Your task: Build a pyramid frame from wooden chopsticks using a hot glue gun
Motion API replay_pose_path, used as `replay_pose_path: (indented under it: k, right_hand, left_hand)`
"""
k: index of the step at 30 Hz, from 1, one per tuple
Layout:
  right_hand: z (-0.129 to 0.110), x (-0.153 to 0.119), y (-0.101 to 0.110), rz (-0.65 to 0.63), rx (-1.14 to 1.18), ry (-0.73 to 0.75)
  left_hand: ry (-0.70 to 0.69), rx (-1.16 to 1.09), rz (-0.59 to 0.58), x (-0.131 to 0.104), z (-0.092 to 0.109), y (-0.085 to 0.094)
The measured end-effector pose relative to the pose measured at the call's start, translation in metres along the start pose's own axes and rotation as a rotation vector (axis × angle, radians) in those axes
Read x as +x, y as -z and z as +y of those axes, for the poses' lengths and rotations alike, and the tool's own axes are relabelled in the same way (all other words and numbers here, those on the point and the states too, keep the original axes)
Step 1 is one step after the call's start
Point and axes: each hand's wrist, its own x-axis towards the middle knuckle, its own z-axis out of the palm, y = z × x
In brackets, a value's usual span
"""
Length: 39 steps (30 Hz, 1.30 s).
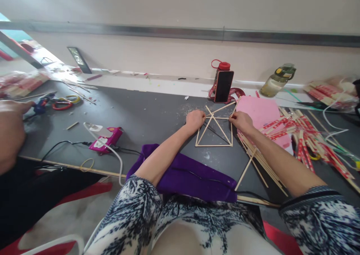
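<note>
A frame of thin wooden sticks [214, 146] stands on the dark grey table [157, 114], with a square-looking outline and sticks meeting near its middle. My left hand [196, 120] is closed at the frame's left side, fingertips pinched on a stick. At the right side my right hand [242, 121] pinches the frame near the end of a crosswise stick. Loose wooden sticks [263, 165] lie under and beside my right forearm. Next to my right hand is a pink sheet [260, 112].
A phone [224, 86] leans on a red-capped bottle [224, 65]. A clear bottle [277, 80] and red-wrapped chopsticks [306, 138] are on the right. Purple cloth [194, 174] lies at the front edge. Left are a magenta box [107, 139], scissors [66, 102] and another person's hand [12, 131].
</note>
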Motion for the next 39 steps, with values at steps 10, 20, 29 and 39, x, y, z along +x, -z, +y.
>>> replay_pose_path:
  k: [10, 20, 29, 39]
  right_hand:
    - [0.011, -0.043, 0.024, -0.013, -0.001, 0.145]
    - [-0.036, -0.063, 0.022, -0.183, 0.146, 0.350]
    - [-0.033, -0.069, 0.022, -0.159, 0.248, 0.350]
    - [-0.026, -0.075, 0.023, -0.151, 0.361, 0.322]
  left_hand:
    - [-0.021, -0.009, -0.015, 0.004, 0.001, 0.004]
    - [-0.009, -0.025, -0.055, 0.002, 0.006, 0.011]
    - [-0.021, -0.029, -0.034, -0.001, 0.005, 0.016]
    - [-0.011, -0.012, -0.062, 0.000, 0.004, 0.016]
